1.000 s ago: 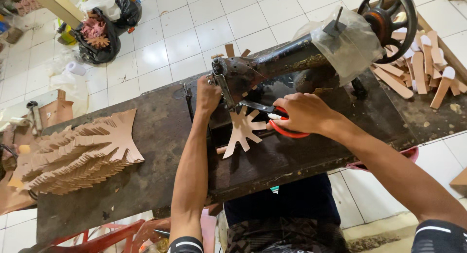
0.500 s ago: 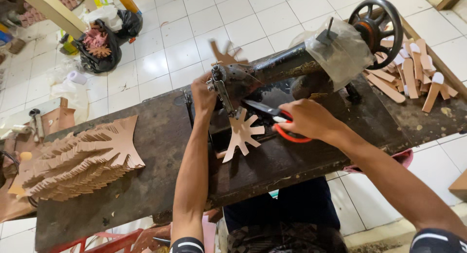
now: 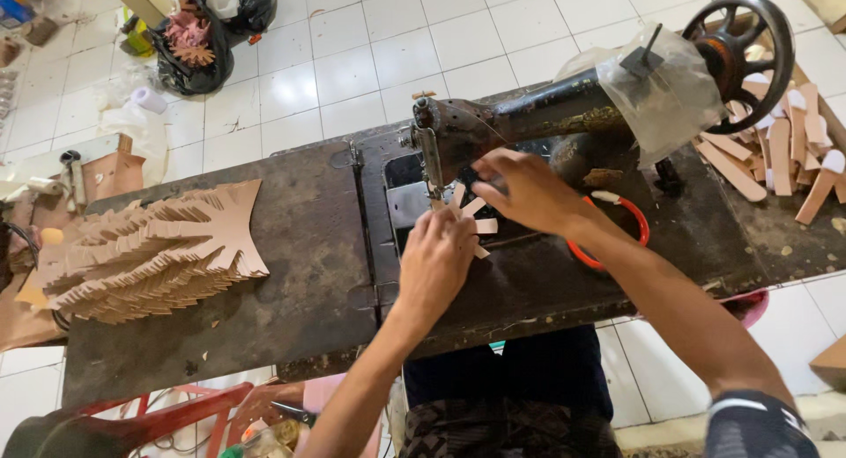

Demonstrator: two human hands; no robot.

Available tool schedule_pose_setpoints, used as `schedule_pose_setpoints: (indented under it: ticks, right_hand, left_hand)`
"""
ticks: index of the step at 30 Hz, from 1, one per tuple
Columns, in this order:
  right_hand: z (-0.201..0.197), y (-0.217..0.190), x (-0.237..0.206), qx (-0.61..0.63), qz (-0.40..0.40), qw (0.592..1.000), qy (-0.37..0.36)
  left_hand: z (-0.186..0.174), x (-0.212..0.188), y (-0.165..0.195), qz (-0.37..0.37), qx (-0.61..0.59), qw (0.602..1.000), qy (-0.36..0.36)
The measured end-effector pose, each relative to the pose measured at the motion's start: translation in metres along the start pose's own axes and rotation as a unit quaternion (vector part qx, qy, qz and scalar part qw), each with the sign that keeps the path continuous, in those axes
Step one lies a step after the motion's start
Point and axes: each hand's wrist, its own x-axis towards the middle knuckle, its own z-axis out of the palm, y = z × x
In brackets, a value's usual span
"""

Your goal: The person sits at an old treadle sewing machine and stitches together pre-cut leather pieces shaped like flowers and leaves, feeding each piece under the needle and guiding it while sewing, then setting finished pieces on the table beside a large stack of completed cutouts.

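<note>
Our left hand (image 3: pixel 438 257) lies palm down, fingers curled over a tan, star-shaped leather cutout (image 3: pixel 471 213) on the bed of a black sewing machine (image 3: pixel 529 123), while our right hand (image 3: pixel 524 189) pinches the cutout's far edge just beside the needle (image 3: pixel 434 187). We judge that good stitching here calls for holding the piece flat and keeping fingertips clear of the needle. Orange-handled scissors (image 3: pixel 617 233) lie under our right wrist, and a stack of fringed tan cutouts (image 3: pixel 159 251) sits well apart on the dark worktable (image 3: pixel 291 273).
</note>
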Motion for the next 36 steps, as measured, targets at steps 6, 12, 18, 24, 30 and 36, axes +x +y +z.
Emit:
schedule_pose_setpoints:
  ticks: [6, 12, 18, 24, 30, 36]
  right_hand:
    - [0.034, 0.04, 0.056, -0.018, -0.016, 0.999, -0.029]
    - [0.038, 0.036, 0.052, 0.07, 0.012, 0.996, -0.049]
    - [0.039, 0.022, 0.048, 0.085, -0.137, 0.986, -0.042]
    - [0.057, 0.006, 0.045, -0.021, -0.111, 0.993, 0.011]
    - [0.063, -0.006, 0.033, -0.002, -0.083, 0.996, 0.04]
    - [0.06, -0.014, 0.036, -0.037, -0.084, 0.995, 0.044]
  left_hand:
    - [-0.007, 0.002, 0.002, -0.031, -0.016, 0.999, -0.008]
    - [-0.001, 0.005, -0.006, -0.028, -0.023, 0.999, 0.021]
    - [-0.004, -0.001, -0.02, 0.019, 0.009, 1.0, -0.023]
    - [-0.022, -0.022, -0.023, 0.02, -0.037, 0.999, 0.025]
    - [-0.015, -0.039, -0.021, 0.002, 0.011, 1.0, 0.025]
    - [-0.009, -0.039, -0.026, 0.009, 0.049, 0.999, 0.02]
